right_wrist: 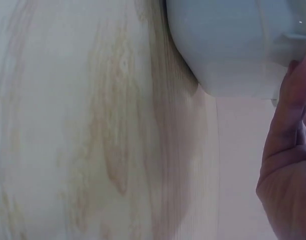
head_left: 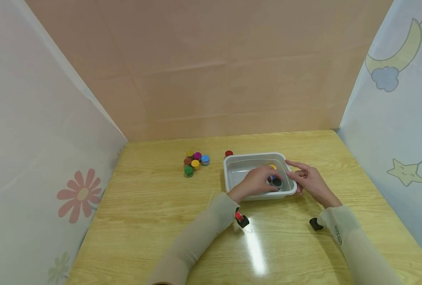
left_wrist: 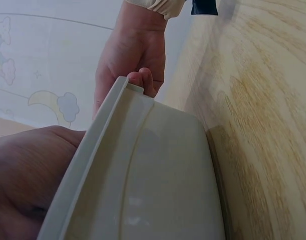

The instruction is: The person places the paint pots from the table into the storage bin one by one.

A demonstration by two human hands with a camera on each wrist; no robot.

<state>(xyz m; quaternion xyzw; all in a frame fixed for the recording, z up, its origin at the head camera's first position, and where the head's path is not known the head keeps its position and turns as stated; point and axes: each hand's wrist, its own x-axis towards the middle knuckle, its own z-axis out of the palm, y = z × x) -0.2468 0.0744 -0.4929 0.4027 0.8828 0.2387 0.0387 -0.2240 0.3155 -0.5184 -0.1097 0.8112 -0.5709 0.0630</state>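
Observation:
A white plastic tub (head_left: 246, 157) stands on the table, its outer wall (left_wrist: 168, 165) large in the left wrist view. My left hand (head_left: 255, 182) reaches over the near rim into it. Thumb and fingers pinch a small jar with a black lid (head_left: 276, 183) near the tub's right end. Beside those fingers, a yellow lid (head_left: 273, 166) and a bit of blue show inside, partly hidden by the hand. My right hand (head_left: 310, 183) grips the tub's right end at the rim, index finger stretched along it and other fingers curled below.
Left of the tub stand several small jars in a cluster, among them a green-lidded one (head_left: 188, 171) and a blue-lidded one (head_left: 205, 159). A red-lidded jar (head_left: 229, 153) is just behind the tub's back left corner. Printed sheets and a tan backdrop (head_left: 228, 79) enclose the wooden table (head_left: 154, 213).

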